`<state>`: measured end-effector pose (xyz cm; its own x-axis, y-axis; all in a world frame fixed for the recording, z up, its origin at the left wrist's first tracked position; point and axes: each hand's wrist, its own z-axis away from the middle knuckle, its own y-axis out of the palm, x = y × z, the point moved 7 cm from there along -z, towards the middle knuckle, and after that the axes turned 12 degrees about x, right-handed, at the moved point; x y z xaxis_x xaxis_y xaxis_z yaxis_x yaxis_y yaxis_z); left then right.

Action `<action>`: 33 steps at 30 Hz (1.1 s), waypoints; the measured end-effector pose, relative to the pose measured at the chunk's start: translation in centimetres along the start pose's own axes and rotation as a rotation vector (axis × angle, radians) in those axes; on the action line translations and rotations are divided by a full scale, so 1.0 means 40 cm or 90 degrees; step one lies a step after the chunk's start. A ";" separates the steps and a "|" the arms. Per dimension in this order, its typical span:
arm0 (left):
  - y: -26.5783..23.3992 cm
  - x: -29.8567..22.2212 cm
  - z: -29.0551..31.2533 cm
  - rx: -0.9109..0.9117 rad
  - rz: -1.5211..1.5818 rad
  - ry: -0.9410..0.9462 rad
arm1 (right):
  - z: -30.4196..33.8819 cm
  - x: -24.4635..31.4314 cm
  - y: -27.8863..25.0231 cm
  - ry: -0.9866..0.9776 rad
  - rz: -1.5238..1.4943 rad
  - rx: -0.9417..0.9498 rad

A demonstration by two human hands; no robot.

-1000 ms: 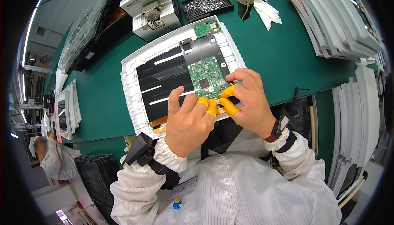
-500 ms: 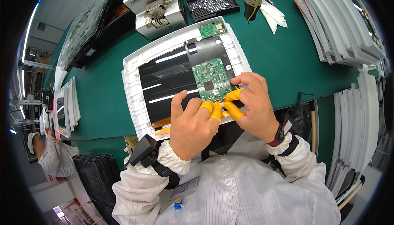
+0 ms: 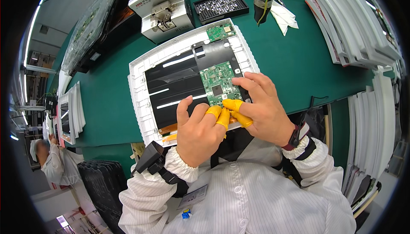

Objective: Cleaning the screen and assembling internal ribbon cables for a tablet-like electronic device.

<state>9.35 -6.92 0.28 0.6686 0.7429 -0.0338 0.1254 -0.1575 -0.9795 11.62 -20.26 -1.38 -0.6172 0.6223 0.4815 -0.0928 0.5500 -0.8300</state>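
A white plastic panel housing (image 3: 137, 76) lies on the bench with its inside up, a black sheet (image 3: 175, 78) across its middle. On that sheet sits a green circuit board (image 3: 220, 78); a smaller green board (image 3: 221, 31) is at the housing's far corner. My left hand (image 3: 198, 131) and my right hand (image 3: 267, 110) meet at the larger board's near edge, yellow finger cots on their fingertips. Their thumbs and fingers are pressed together, hiding whatever is between them. An orange ribbon (image 3: 170, 137) shows along the near edge. Other right fingers reach over the board's right side.
Behind the housing stand a white bench machine (image 3: 164, 12) and a black tray of small metal parts (image 3: 221, 7). White panels (image 3: 354, 24) are stacked at right, more panels (image 3: 72, 112) at left. A dark cylindrical tool (image 3: 262, 1) stands near a white cloth (image 3: 284, 17). A co-worker (image 3: 55, 161) is at far left.
My right hand has shifted left, its yellow-covered fingertips now against those of my left hand. Its bare fingers have come over the board. My left hand stays nearly in place.
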 end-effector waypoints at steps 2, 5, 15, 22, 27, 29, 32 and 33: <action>0.002 0.000 0.000 -0.004 0.001 -0.002 | 0.002 -0.001 0.000 -0.006 -0.006 0.009; 0.007 0.002 0.004 -0.029 0.002 0.004 | 0.001 -0.003 0.003 -0.020 -0.008 0.013; -0.007 0.001 0.001 -0.015 -0.011 -0.035 | -0.020 0.047 -0.011 -0.106 0.135 0.110; -0.002 0.026 0.008 -0.014 0.042 -0.081 | 0.008 -0.005 -0.057 -0.023 0.071 0.032; -0.024 0.040 0.016 0.002 0.024 -0.112 | 0.067 -0.035 -0.057 0.059 -0.012 -0.077; -0.015 0.037 0.017 0.040 -0.035 -0.084 | 0.075 -0.041 -0.039 0.048 -0.086 -0.107; 0.000 0.027 0.018 0.062 -0.016 -0.075 | 0.081 -0.047 -0.024 0.042 -0.098 -0.127; 0.000 0.021 0.018 0.060 -0.018 -0.070 | 0.081 -0.045 -0.025 0.038 -0.098 -0.141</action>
<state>9.39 -5.84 0.12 0.5811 0.8135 -0.0231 0.0697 -0.0781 -0.9945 10.29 -23.75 -2.32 -0.5608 0.5509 0.6181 -0.0040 0.7448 -0.6673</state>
